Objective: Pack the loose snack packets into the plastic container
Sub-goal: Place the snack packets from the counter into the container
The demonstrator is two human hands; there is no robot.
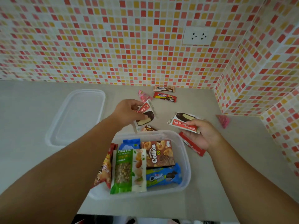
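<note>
Two Choco Pie packets (146, 113) (184, 122), two pink sweets (144, 95) (224, 121), one plastic container (186, 152) and one lid (77, 117) are counted.

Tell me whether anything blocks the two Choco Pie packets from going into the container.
Nothing visible does. The left hand and right hand each hold a Choco Pie just beyond the open container; its lid lies aside.

1. The left forearm reaches in from the lower left and runs diagonally up toward the centre.
2. The left hand (129, 113) is seen from the back, its fingers curled and thumb pressed in a pinch on a packet.
3. The right forearm enters from the lower right.
4. The right hand (201, 135) is turned palm up, fingers wrapped over the edge of a second packet.
</note>
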